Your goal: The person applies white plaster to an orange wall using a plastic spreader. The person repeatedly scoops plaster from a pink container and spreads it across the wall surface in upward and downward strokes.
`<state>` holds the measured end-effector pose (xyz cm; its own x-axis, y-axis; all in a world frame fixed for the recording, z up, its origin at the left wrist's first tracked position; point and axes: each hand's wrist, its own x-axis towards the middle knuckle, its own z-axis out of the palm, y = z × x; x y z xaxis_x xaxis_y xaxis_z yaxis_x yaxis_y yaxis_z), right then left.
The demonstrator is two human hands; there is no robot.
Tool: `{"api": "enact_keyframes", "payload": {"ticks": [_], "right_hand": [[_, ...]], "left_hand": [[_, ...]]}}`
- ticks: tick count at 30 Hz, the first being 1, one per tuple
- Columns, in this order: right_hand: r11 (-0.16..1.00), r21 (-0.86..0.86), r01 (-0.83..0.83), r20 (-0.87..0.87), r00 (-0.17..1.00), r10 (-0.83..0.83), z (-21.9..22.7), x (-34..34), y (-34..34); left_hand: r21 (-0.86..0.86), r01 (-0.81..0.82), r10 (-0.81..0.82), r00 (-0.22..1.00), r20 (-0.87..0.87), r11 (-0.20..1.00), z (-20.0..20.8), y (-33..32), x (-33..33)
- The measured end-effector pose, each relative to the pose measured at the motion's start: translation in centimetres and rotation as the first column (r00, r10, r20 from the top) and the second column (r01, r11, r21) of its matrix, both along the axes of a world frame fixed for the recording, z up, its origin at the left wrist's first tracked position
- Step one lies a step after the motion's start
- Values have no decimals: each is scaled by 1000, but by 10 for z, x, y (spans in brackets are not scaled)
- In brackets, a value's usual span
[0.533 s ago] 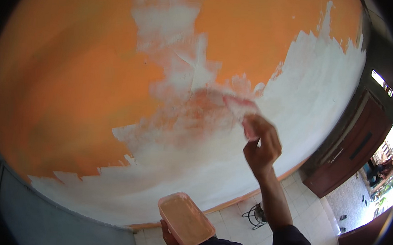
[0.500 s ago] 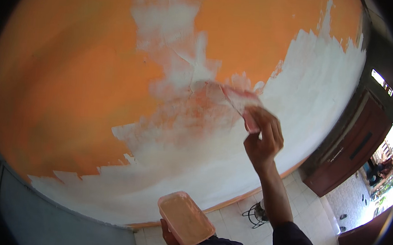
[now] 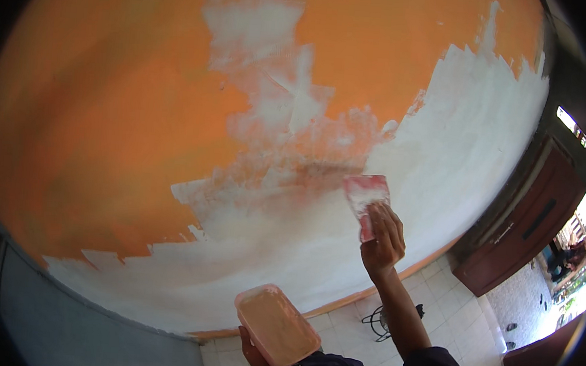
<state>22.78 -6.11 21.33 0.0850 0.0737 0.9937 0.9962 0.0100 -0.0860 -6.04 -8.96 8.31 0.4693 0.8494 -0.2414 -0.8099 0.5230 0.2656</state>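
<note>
A flat pinkish-red scraper (image 3: 366, 188), smeared with white, is gripped in my right hand (image 3: 385, 240). Its blade is close to the wall over the lower white area; I cannot tell whether it touches. The wall (image 3: 106, 136) is orange, with a ragged white coating (image 3: 467, 120) along its lower and right parts and a thin, streaky patch in the middle. Low in the view, my left hand (image 3: 257, 362) holds a shallow rectangular plastic tub (image 3: 259, 289) by its near left side, fingers partly hidden beneath. The tub's inside looks pale tan.
A black metal stand (image 3: 373, 322) is on the white tiled floor (image 3: 337, 329), partly behind my right forearm. To the right, a dark red door (image 3: 521, 219) stands by a bright doorway, with footwear outside. A grey surface (image 3: 79, 324) borders the wall at lower left.
My right hand has moved down with the scraper, away from the thin patch, and the blade now points more upward. The left hand and tub have hardly moved.
</note>
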Motion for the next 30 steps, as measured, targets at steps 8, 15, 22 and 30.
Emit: {"api": "enact_keyframes", "payload": {"ticks": [8,15,22,30], "right_hand": [[997,-73,2,157,988,10,-18,24,26],[981,-194,20,148,989,9,-57,48,57],[945,-326,-39,116,990,81,-80,44,44],[923,-371,-107,3,993,116,-142,17,-13]], "left_hand": [[-5,7,-7,1000,13,1000,-4,2,4],[-23,-32,32,999,-4,999,10,-2,12],[-12,-9,9,1000,25,1000,19,-2,13],[-4,22,-22,1000,14,1000,-7,4,6]]}}
